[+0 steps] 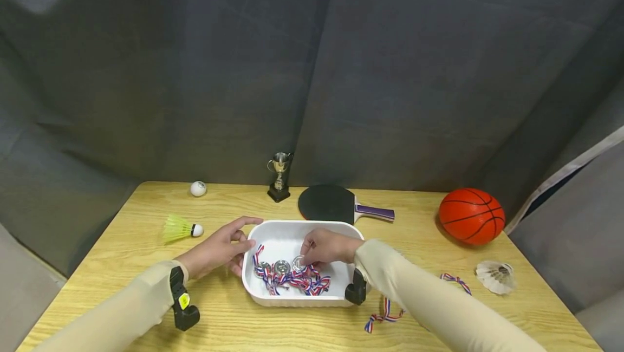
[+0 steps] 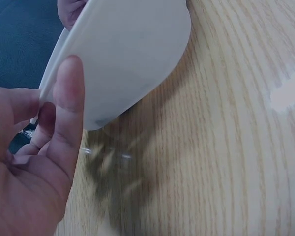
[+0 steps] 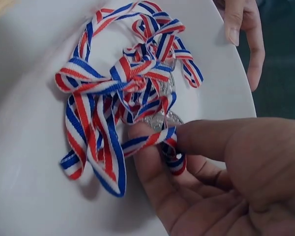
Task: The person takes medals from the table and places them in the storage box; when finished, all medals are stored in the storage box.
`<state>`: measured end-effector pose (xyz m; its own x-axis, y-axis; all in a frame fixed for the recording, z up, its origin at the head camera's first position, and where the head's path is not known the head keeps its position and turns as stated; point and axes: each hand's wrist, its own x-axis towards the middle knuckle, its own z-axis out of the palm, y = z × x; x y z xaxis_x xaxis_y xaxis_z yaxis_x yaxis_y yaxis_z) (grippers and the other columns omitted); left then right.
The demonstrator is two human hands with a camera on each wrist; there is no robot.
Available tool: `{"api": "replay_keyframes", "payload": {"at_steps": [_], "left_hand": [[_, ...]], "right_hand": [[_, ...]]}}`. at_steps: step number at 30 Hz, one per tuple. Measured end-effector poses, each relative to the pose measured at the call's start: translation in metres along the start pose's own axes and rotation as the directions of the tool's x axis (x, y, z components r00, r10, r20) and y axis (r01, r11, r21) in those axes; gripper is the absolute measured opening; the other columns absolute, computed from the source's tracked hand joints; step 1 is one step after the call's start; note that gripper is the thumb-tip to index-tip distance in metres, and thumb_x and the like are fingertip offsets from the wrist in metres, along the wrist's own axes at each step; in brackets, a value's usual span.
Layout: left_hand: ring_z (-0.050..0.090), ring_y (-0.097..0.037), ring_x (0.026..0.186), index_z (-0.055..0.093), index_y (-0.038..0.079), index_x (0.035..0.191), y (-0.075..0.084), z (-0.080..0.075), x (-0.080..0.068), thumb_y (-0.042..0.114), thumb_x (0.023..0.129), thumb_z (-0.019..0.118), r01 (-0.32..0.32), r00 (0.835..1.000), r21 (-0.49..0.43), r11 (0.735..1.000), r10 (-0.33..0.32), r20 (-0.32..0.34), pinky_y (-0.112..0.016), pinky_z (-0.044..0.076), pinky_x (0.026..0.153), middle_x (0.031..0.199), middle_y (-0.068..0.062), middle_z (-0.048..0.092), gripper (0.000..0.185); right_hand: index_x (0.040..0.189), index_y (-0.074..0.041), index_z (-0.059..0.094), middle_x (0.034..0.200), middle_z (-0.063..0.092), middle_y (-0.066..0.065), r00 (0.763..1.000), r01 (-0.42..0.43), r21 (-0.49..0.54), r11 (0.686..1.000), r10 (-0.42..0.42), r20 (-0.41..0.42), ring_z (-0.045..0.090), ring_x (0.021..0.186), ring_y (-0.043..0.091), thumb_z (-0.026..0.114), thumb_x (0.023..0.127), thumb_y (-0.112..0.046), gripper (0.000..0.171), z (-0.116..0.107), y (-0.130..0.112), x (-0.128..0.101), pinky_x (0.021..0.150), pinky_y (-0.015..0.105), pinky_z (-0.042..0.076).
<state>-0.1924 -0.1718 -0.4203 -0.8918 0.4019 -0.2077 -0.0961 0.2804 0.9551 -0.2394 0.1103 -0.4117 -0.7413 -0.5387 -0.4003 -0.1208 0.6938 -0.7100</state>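
A white plastic tub [image 1: 302, 301] stands on the wooden table, with several silver medals [image 1: 281, 267] and their tangled red, white and blue ribbons [image 3: 105, 88] inside. My left hand [image 1: 219, 248] grips the tub's left rim; in the left wrist view its thumb and fingers [image 2: 69, 93] lie on either side of the wall. Inside the tub, my right hand [image 1: 329, 246] pinches a silver medal [image 1: 298, 263] by its edge, beside the other medals. A ribbon crosses between its thumb and fingers in the right wrist view, hiding part of that medal.
Behind the tub are a small trophy [image 1: 279, 173] and a black table tennis paddle [image 1: 326, 203]. At left lie a white ball [image 1: 197, 188] and a yellow shuttlecock [image 1: 177, 229]. At right are an orange ball [image 1: 472, 216], a white shuttlecock [image 1: 496, 277] and more striped ribbon [image 1: 387, 314].
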Motion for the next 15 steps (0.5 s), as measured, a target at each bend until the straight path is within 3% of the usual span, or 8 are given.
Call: {"api": "replay_keyframes", "payload": {"at_steps": [9,15], "left_hand": [[0.061,-0.015,0.068,0.033,0.018,0.163,-0.001,0.0,-0.001,0.014,0.108,0.056,-0.004,1.0,-0.014,1.0,0.005,0.006,-0.031,0.065,0.057,0.099,-0.012,0.056,0.059],[0.061,-0.016,0.07,0.033,0.018,0.163,-0.001,0.0,-0.001,0.014,0.108,0.056,-0.008,1.0,-0.013,1.0,0.008,0.003,-0.034,0.067,0.059,0.099,-0.012,0.056,0.06]], "right_hand": [[0.086,-0.005,0.071,0.073,0.066,0.0,0.999,-0.004,-0.143,0.99,-0.002,-0.043,0.058,0.063,0.01,0.078,0.091,-0.006,0.008,0.004,-0.008,0.001,0.057,0.017,0.045],[0.084,-0.006,0.07,0.072,0.066,0.0,0.999,-0.028,-0.199,0.98,0.024,-0.021,0.057,0.06,0.009,0.077,0.093,-0.007,0.012,0.005,-0.011,0.002,0.053,0.016,0.044]]}}
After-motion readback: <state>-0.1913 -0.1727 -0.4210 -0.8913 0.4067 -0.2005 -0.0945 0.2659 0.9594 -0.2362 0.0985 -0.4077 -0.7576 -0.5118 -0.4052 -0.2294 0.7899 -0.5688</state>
